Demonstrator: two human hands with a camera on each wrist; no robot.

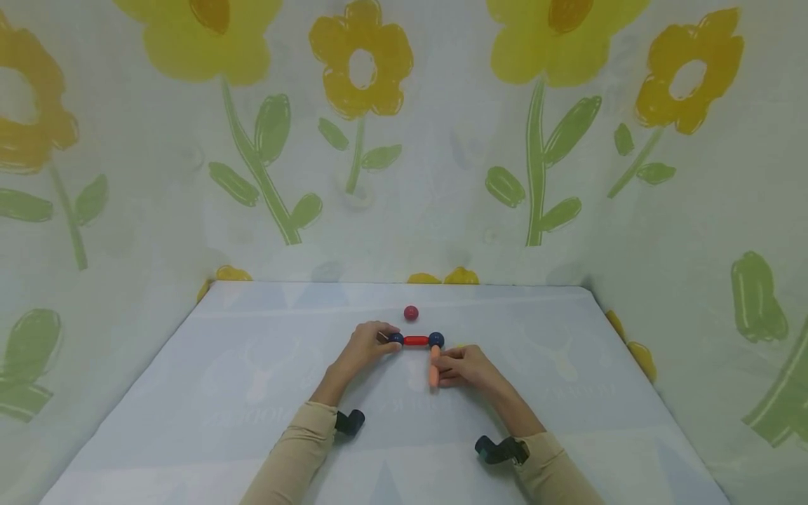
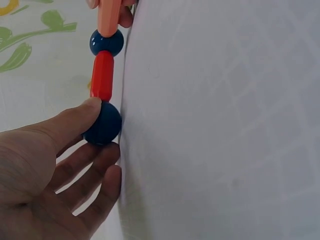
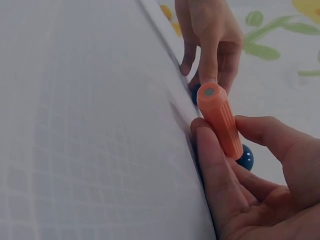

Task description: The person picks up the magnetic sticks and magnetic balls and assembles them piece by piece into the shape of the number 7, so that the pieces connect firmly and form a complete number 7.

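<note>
A short red rod (image 1: 416, 341) joins two dark blue balls, one at each end. My left hand (image 1: 368, 344) pinches the left blue ball (image 2: 104, 125) between thumb and fingers. From the right blue ball (image 1: 436, 340), an orange rod (image 1: 434, 372) extends toward me, forming a corner with the red rod. My right hand (image 1: 467, 367) holds this orange rod between thumb and fingertips. In the right wrist view, the free end of the orange rod (image 3: 220, 122) shows a small grey disc.
A small dark red ball (image 1: 411, 313) lies on the white table (image 1: 271, 435) beyond the joined pieces. Something yellow (image 1: 463, 346) peeks out behind my right hand. Flower-printed cloth (image 1: 429, 210) stands around the table's back and sides.
</note>
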